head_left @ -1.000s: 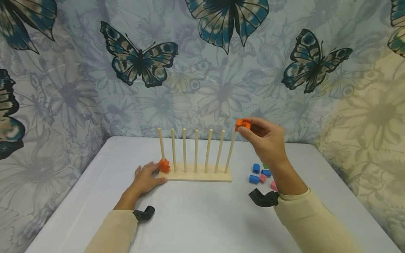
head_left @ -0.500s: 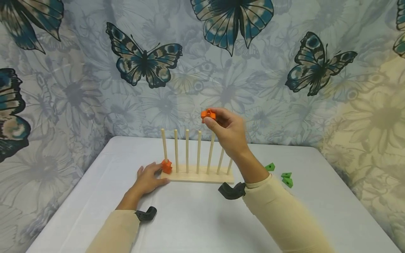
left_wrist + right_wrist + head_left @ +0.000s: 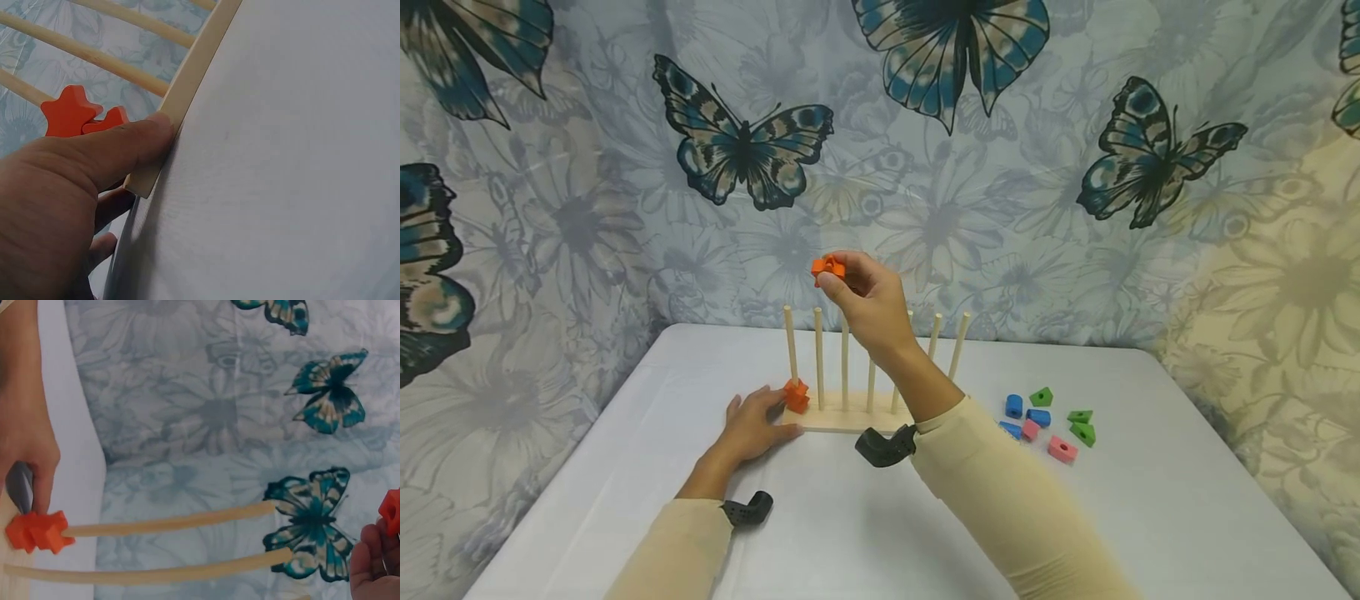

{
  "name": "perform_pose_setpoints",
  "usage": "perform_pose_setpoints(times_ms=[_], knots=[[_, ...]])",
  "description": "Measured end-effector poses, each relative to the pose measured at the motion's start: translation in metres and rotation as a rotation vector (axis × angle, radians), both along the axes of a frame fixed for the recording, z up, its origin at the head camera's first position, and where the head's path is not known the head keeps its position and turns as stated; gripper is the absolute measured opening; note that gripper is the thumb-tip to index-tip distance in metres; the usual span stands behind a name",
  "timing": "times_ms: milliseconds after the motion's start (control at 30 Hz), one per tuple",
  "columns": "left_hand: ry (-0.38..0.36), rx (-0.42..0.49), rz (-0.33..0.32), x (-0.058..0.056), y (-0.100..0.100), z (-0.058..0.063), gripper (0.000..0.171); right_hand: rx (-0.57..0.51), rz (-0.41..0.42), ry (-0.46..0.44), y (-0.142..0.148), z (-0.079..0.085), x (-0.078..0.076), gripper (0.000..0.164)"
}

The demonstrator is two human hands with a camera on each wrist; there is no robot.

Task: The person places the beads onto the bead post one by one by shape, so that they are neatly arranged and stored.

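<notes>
Between thumb and fingers my right hand (image 3: 876,308) pinches an orange star-shaped block (image 3: 828,268), raised above the pegs of a wooden peg board (image 3: 831,423). The block's centre hole shows in the right wrist view, where only the fingertips and part of the star block (image 3: 392,512) appear at the right edge. Orange star blocks (image 3: 796,396) sit stacked at the foot of the leftmost peg (image 3: 791,343). My left hand (image 3: 748,427) grips the left end of the base. In the left wrist view its thumb (image 3: 134,144) lies on the base's edge, with other fingers beyond it.
Right of the board lie loose blocks: green triangles (image 3: 1081,432), blue cylinders (image 3: 1014,407) and pink blocks (image 3: 1062,450). My right forearm partly covers the board's right side. A butterfly-patterned wall covering (image 3: 940,217) stands behind the white table (image 3: 820,517).
My right hand has carried the orange star block leftward from over the rightmost peg to near the left pegs, slightly higher. The left hand stays at the base. The head view shifted slightly.
</notes>
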State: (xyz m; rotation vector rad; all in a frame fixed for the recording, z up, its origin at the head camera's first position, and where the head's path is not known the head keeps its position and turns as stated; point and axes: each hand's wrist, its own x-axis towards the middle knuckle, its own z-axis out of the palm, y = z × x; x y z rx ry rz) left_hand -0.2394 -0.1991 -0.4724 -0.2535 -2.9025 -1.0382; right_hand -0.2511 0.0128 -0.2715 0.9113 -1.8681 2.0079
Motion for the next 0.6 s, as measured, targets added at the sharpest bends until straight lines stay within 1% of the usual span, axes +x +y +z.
perform_pose_setpoints(times_ms=[100, 200, 433, 600], knots=[[-0.006, 0.000, 0.001, 0.000, -0.001, 0.000, 0.073, -0.004, 0.008, -0.004, -0.008, -0.003, -0.003, 0.025], [-0.005, -0.005, 0.007, -0.001, 0.000, 0.000, 0.073, 0.004, -0.002, -0.007, -0.013, -0.007, -0.004, 0.025], [0.007, -0.016, 0.007, -0.002, 0.000, -0.003, 0.072, 0.030, -0.005, -0.067, -0.027, -0.017, -0.009, 0.029], [0.004, -0.009, 0.004, -0.001, 0.001, -0.002, 0.071, 0.057, -0.019, -0.083, -0.037, -0.024, -0.012, 0.030]])
